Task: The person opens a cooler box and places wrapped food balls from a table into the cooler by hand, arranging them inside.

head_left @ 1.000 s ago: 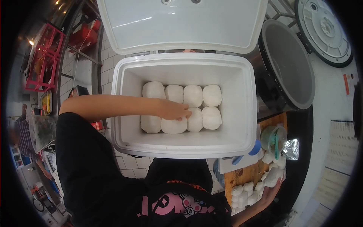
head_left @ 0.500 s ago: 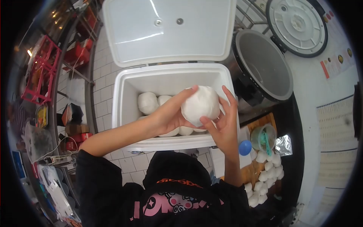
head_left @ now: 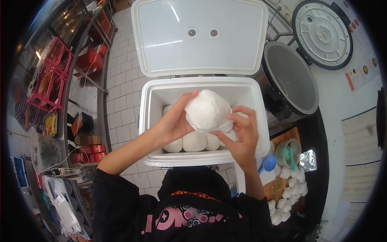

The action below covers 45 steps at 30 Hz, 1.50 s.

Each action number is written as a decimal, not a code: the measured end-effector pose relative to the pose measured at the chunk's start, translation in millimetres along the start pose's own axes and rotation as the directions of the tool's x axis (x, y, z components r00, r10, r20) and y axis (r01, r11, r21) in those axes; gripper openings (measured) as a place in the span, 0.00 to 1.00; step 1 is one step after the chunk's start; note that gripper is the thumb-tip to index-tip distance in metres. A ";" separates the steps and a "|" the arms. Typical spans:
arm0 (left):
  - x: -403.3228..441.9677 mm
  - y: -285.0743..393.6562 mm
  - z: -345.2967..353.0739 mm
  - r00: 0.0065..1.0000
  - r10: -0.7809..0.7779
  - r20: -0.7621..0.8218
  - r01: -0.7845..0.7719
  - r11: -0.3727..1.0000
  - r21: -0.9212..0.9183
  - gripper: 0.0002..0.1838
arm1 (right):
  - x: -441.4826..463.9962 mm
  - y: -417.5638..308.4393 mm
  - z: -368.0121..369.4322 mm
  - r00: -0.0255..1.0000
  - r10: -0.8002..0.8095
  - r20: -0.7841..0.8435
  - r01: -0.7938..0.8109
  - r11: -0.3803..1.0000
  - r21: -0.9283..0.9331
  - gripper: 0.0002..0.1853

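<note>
A large round white bundle (head_left: 207,111), seemingly wrapped in paper, is held above an open white cooler box (head_left: 258,97). My left hand (head_left: 176,119) cups it from the left, thumb at its upper edge. At its right side, the fingers and thumb of my right hand (head_left: 244,135) grip the edge of the wrapping. Inside the box lie several similar white bundles (head_left: 194,142), partly hidden by my hands and the held one. The box's lid (head_left: 201,48) stands raised at the back.
To the right stands a large open cooker pot (head_left: 288,76) with its lid (head_left: 320,34) raised. A wooden board (head_left: 274,186) carries several small white packets (head_left: 296,189), a tub (head_left: 288,151) with a green utensil, and a blue round spoon (head_left: 269,163). Metal shelving (head_left: 102,76) lines the left.
The view has shifted, so the box sits further right and lower. The held bundle has turned and bulges at its right lower edge, where my right fingers have closed in.
</note>
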<state>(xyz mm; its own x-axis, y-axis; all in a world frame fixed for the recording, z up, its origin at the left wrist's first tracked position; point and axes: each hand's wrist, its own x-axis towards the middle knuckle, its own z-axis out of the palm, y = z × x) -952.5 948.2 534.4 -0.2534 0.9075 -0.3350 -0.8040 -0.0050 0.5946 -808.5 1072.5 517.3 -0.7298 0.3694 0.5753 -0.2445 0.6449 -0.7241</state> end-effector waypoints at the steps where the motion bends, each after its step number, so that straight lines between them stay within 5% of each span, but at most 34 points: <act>1: -1.3 3.7 -0.2 1.000 -0.021 -0.016 0.021 0.999 0.041 0.31 | 5.3 -4.3 -3.7 0.999 -0.045 -0.028 0.045 0.999 -0.018 0.23; 5: 0.2 7.7 -4.1 0.999 -0.030 -0.017 0.032 0.994 0.107 0.31 | 16.8 -19.5 -7.9 0.960 -0.172 0.222 0.205 0.969 -0.138 0.19; 9: 2.5 -2.4 -11.9 0.998 -0.067 -0.019 0.066 0.997 -0.048 0.30 | 21.8 -10.5 -9.1 0.893 -0.327 0.308 0.410 0.873 -0.263 0.18; 11: 2.4 -6.5 -12.2 0.998 -0.060 -0.025 0.057 0.992 -0.113 0.30 | 14.7 -12.1 1.3 0.981 -0.157 0.116 0.178 0.963 -0.201 0.16; 15: 0.6 -12.2 -6.7 0.994 0.082 -0.072 -0.088 0.992 -0.092 0.30 | 18.6 -15.1 5.2 0.988 0.086 0.126 -0.060 0.979 -0.196 0.11; 16: 0.4 -14.5 -5.0 0.989 0.120 -0.088 -0.127 0.989 -0.076 0.30 | 19.2 -8.7 7.3 0.965 0.227 0.135 -0.229 0.973 0.005 0.08; 17: 0.1 -16.5 -4.4 0.989 0.120 -0.086 -0.127 0.989 -0.076 0.30 | 20.0 -2.8 9.0 0.918 0.359 0.169 -0.388 0.899 0.202 0.04; 18: 0.3 -18.0 -4.3 0.982 0.157 -0.107 -0.162 0.986 -0.040 0.31 | 22.8 1.9 9.5 0.919 0.357 0.168 -0.386 0.900 0.201 0.04; 20: 1.5 -22.6 -4.6 0.973 0.191 -0.126 -0.193 0.981 -0.005 0.31 | 27.7 10.4 10.4 0.783 0.568 0.254 -0.617 0.658 0.431 0.03; 24: 1.6 -27.9 -1.6 0.936 0.315 -0.156 -0.317 0.948 0.015 0.28 | 32.1 22.3 19.1 0.777 0.588 0.223 -0.600 0.587 0.544 0.04; 26: 4.5 -29.4 -1.3 0.917 0.367 -0.158 -0.373 0.928 -0.012 0.26 | 35.8 27.5 15.7 0.813 0.542 0.212 -0.579 0.721 0.380 0.07; 30: 16.5 -23.9 -1.7 0.871 0.452 -0.194 -0.444 0.892 0.087 0.29 | 44.4 10.5 22.5 0.814 0.553 0.179 -0.581 0.765 0.278 0.13; 33: 23.6 -24.4 -2.8 0.883 0.439 -0.169 -0.429 0.899 0.090 0.31 | 46.1 7.1 28.0 0.786 0.558 0.267 -0.604 0.601 0.523 0.18; 35: 25.4 -26.1 -6.7 0.910 0.388 -0.145 -0.381 0.922 0.071 0.33 | 46.9 13.1 34.3 0.778 0.524 0.347 -0.613 0.755 0.233 0.22; 36: 23.1 -24.5 -8.2 0.926 0.325 -0.190 -0.306 0.944 0.124 0.35 | 47.6 16.3 34.9 0.771 0.533 0.349 -0.622 0.748 0.230 0.22; 38: 17.1 -12.4 -12.9 0.935 0.263 -0.238 -0.227 0.959 0.169 0.36 | 52.0 25.5 29.4 0.706 0.557 0.436 -0.703 0.623 0.342 0.26; 39: 7.1 2.2 -15.9 0.970 0.127 -0.205 -0.059 0.949 0.308 0.37 | 49.9 33.4 24.8 0.705 0.561 0.435 -0.705 0.622 0.341 0.26; 40: -1.8 13.1 -23.5 0.981 -0.013 -0.192 0.098 0.891 0.442 0.39 | 46.5 45.6 20.1 0.604 0.606 0.517 -0.796 0.448 0.406 0.26; 41: -9.0 19.6 -36.9 0.993 -0.015 -0.119 0.078 0.837 0.542 0.37 | 42.9 56.8 19.8 0.499 0.624 0.602 -0.858 0.256 0.445 0.25; 45: -43.9 33.9 -52.6 0.978 0.201 -0.050 -0.080 0.587 0.806 0.30 | 14.7 89.6 37.7 0.340 0.642 0.688 -0.921 0.078 0.382 0.30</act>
<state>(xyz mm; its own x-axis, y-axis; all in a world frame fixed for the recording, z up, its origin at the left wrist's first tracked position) -997.0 886.1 530.8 -0.4366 0.8658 -0.2445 -0.0182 0.2632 0.9646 -865.2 1110.5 446.5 -0.8438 0.0792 -0.5308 0.4092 -0.5451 -0.7317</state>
